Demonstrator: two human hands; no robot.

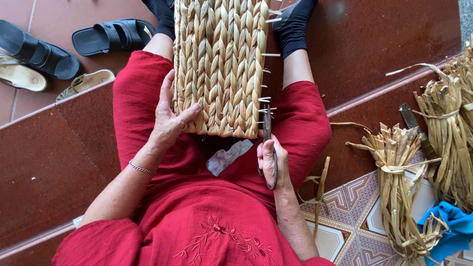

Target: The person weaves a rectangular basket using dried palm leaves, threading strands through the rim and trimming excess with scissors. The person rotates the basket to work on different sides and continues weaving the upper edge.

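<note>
A woven straw basket of thick braided strands lies across my lap, over red clothing. My left hand presses flat against its near left corner, thumb on the weave. My right hand grips a pair of dark metal shears, blades pointing up at the basket's right edge, where short cut strand ends stick out. A pale scrap lies on my lap between the hands.
Bundles of dried straw lie on the patterned tile floor at right, beside a blue cloth and a flat metal blade. Black sandals and pale slippers sit on the red step at upper left.
</note>
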